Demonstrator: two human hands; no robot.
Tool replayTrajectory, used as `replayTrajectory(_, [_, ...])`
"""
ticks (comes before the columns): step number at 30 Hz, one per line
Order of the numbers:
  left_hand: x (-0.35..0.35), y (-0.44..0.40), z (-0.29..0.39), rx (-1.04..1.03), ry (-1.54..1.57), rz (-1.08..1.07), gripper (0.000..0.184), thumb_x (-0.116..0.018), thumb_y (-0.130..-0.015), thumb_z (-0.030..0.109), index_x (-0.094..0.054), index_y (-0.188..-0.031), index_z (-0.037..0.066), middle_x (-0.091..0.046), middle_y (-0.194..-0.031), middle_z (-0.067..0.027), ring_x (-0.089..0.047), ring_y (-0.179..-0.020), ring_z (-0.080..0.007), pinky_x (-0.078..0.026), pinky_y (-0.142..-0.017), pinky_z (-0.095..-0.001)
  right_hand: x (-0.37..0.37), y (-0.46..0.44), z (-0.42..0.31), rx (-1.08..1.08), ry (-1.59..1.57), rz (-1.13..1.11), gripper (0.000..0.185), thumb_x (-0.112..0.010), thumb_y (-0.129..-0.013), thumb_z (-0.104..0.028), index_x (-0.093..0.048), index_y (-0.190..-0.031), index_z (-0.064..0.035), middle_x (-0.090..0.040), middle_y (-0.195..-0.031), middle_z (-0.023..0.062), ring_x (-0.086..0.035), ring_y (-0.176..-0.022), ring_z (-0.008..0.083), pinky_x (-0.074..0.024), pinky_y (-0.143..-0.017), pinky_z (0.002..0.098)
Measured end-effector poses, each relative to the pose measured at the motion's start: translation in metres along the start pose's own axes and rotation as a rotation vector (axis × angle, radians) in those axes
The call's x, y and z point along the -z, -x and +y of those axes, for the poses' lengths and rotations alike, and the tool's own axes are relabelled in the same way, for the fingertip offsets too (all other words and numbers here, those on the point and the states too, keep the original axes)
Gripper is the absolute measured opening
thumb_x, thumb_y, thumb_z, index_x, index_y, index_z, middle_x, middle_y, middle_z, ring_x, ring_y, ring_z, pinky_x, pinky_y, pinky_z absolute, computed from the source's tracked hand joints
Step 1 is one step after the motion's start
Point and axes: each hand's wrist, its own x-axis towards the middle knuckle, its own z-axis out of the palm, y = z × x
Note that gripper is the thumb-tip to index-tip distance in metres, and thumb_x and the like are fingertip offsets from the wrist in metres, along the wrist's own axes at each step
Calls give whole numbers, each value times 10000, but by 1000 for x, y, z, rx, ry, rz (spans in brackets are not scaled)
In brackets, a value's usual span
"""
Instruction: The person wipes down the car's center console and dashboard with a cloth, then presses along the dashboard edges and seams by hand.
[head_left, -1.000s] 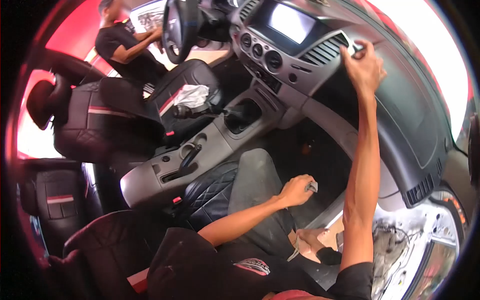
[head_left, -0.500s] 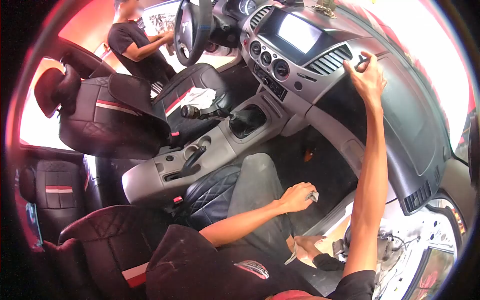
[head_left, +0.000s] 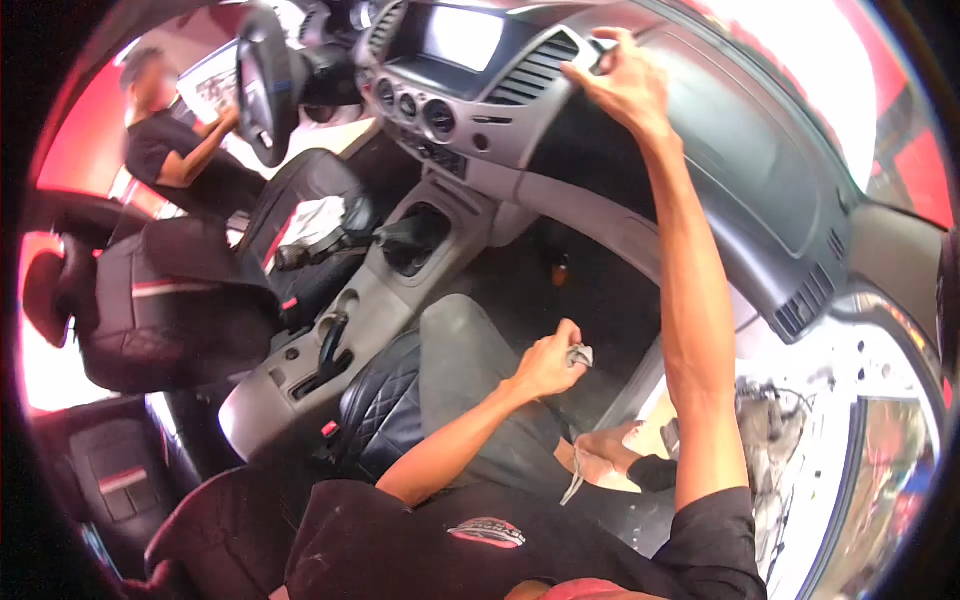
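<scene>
At the outer corner of the silver air vent surround [head_left: 535, 70], my right hand [head_left: 630, 90] has its thumb and index finger curled around a small dark piece by the dashboard top. What that piece is cannot be made out. My left hand [head_left: 550, 362] is closed over my leg [head_left: 465, 345]. A small crumpled grey piece [head_left: 580, 356], perhaps cloth, sticks out of its fingers. The black glovebox-side dashboard panel [head_left: 740, 160] lies beneath my right forearm. A lit display screen [head_left: 463, 38] sits beyond the vent.
The gear lever [head_left: 293, 257] and handbrake [head_left: 333, 340] rise from the grey console [head_left: 255, 400]. White cloth [head_left: 312, 220] lies on the other front seat. Another person [head_left: 175, 150] stands past the steering wheel [head_left: 262, 85]. An open door frame [head_left: 830, 400] borders my right side.
The view has swung, shifting the dashboard and seats leftward in the picture. My right hand remains at the vent corner. My left hand has turned slightly, still holding the grey piece.
</scene>
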Motion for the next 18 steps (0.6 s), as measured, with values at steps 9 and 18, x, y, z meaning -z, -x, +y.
replayTrajectory(9, [47, -13, -1, -23, 457, -160, 382, -616, -898, 45, -445, -1237, 79, -498, -1078, -33, -519, -1055, -142, -453, -961, -315, 7, -21, 6, -71, -241, 91, 430, -729, -889, -484, -716, -1090, -105, -761, -940, 181, -727, -908, 395, -558, -807, 488])
replayTrajectory(18, [218, -134, 156, -785, -199, 1034, 140, -805, -849, 86, -783, -986, 71, -690, -1046, -114, -654, -964, -253, -520, -849, -367, 80, 11, 105, 19, 38, 161, 291, -668, -944, -412, -768, -1054, -161, -703, -770, 91, -683, -712, 270, -524, -680, 415])
